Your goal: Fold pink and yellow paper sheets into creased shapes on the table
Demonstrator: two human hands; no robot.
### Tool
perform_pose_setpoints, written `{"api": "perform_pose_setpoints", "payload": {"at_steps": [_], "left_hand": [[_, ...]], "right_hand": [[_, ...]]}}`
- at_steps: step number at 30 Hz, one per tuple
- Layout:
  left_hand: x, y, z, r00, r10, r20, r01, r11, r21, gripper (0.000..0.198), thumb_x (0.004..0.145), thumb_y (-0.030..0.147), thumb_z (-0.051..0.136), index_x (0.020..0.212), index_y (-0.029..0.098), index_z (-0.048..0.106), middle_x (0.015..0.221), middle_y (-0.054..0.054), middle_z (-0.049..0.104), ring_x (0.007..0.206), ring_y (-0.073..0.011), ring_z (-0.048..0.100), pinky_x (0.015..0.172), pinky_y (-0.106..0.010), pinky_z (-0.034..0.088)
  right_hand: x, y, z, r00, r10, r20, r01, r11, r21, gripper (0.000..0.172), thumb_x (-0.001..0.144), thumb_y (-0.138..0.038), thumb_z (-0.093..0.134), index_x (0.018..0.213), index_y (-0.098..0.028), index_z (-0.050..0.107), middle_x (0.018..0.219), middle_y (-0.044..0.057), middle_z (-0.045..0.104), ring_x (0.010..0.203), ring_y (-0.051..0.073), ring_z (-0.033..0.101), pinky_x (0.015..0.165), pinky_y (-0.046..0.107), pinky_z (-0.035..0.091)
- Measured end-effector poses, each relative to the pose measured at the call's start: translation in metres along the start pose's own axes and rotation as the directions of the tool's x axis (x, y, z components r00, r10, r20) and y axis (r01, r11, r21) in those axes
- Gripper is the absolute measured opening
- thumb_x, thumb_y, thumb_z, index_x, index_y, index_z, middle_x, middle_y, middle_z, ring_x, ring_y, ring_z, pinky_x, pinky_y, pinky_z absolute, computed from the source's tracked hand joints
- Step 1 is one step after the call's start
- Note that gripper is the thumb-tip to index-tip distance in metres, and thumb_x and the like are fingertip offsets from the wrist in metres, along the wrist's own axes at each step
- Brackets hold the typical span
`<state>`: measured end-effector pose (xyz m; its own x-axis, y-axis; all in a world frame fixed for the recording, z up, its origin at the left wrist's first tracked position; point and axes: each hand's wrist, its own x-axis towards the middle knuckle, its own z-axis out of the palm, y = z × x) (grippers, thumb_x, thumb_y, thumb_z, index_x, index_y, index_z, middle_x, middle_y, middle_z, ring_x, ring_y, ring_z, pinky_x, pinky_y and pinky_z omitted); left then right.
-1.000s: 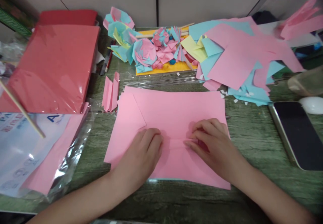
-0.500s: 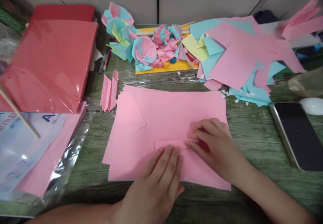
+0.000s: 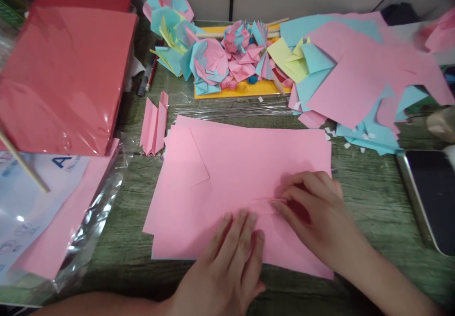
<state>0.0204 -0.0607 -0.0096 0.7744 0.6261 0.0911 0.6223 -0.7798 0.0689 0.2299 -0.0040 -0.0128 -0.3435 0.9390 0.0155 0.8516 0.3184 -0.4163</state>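
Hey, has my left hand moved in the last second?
Yes. The left hand slid right and toward the near edge of the pink sheet, away from its folded corner and closer to the right hand.

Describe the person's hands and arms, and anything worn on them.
Both the left hand and right hand are bare: no gloves, rings or watch show. The left forearm and right forearm are bare too, no sleeves in view.

Both hands lie flat on a pink paper sheet point(image 3: 241, 164) on the green desk point(image 3: 366, 197). The left hand point(image 3: 227, 268) presses its near edge. The right hand point(image 3: 313, 216) pins a fold.
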Motion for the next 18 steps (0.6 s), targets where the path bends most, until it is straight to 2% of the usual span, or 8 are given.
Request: {"api": "perform_pose_setpoints", "payload": {"at_steps": [7,18], "left_hand": [[-0.001,-0.001,0.003,1.000,-0.003,0.005,0.003,1.000,-0.018,0.052,0.088,0.047,0.046,0.120,0.007,0.052,0.125,-0.018,0.056,0.121,-0.0320,0.049,0.104,-0.046,0.026],[0.000,-0.001,0.004,1.000,0.000,0.029,0.000,1.000,-0.003,0.052,0.088,0.048,0.044,0.122,0.008,0.051,0.126,-0.017,0.056,0.120,-0.0306,0.049,0.105,-0.046,0.023]], "right_hand": [[-0.001,-0.006,0.000,0.999,0.033,0.013,-0.032,0.998,-0.063,0.017,0.086,-0.033,0.052,0.078,-0.021,0.061,0.091,0.006,0.058,0.085,0.024,0.047,0.073,0.038,0.032],[-0.002,-0.012,0.002,0.998,0.038,-0.045,-0.046,0.982,-0.185,0.019,0.086,-0.033,0.050,0.077,-0.021,0.062,0.090,0.007,0.060,0.083,0.026,0.048,0.069,0.039,0.028]]}}
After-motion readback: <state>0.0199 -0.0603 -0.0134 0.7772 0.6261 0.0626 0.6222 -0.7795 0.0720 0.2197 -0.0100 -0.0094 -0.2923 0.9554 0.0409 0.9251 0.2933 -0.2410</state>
